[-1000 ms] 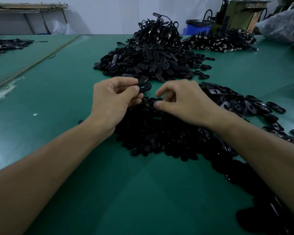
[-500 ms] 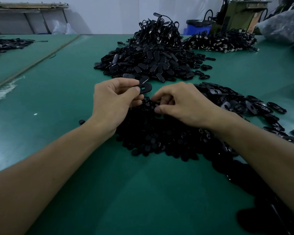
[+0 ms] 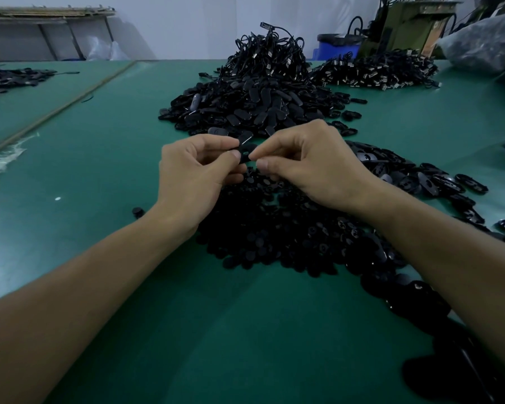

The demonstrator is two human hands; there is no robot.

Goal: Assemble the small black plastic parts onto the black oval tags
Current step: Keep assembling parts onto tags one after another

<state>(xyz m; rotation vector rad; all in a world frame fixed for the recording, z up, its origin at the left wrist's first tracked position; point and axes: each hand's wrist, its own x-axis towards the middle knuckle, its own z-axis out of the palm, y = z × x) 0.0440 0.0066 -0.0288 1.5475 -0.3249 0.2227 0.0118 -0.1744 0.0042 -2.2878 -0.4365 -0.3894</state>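
Note:
My left hand pinches a black oval tag between thumb and forefinger, held above the green table. My right hand meets it from the right, its thumb and forefinger tips pinched together at the tag's right end; any small part between them is hidden. Under both hands lies a heap of small black plastic parts. A spread of loose oval tags lies to the right.
A large pile of black tags and corded pieces rises beyond my hands on the green table. Another pile sits at the back right, a smaller one at the far left. One stray part lies by my left wrist.
My right hand has risen from the heap of small parts and moved left to the tag in my left hand. The left hand has stayed nearly still.

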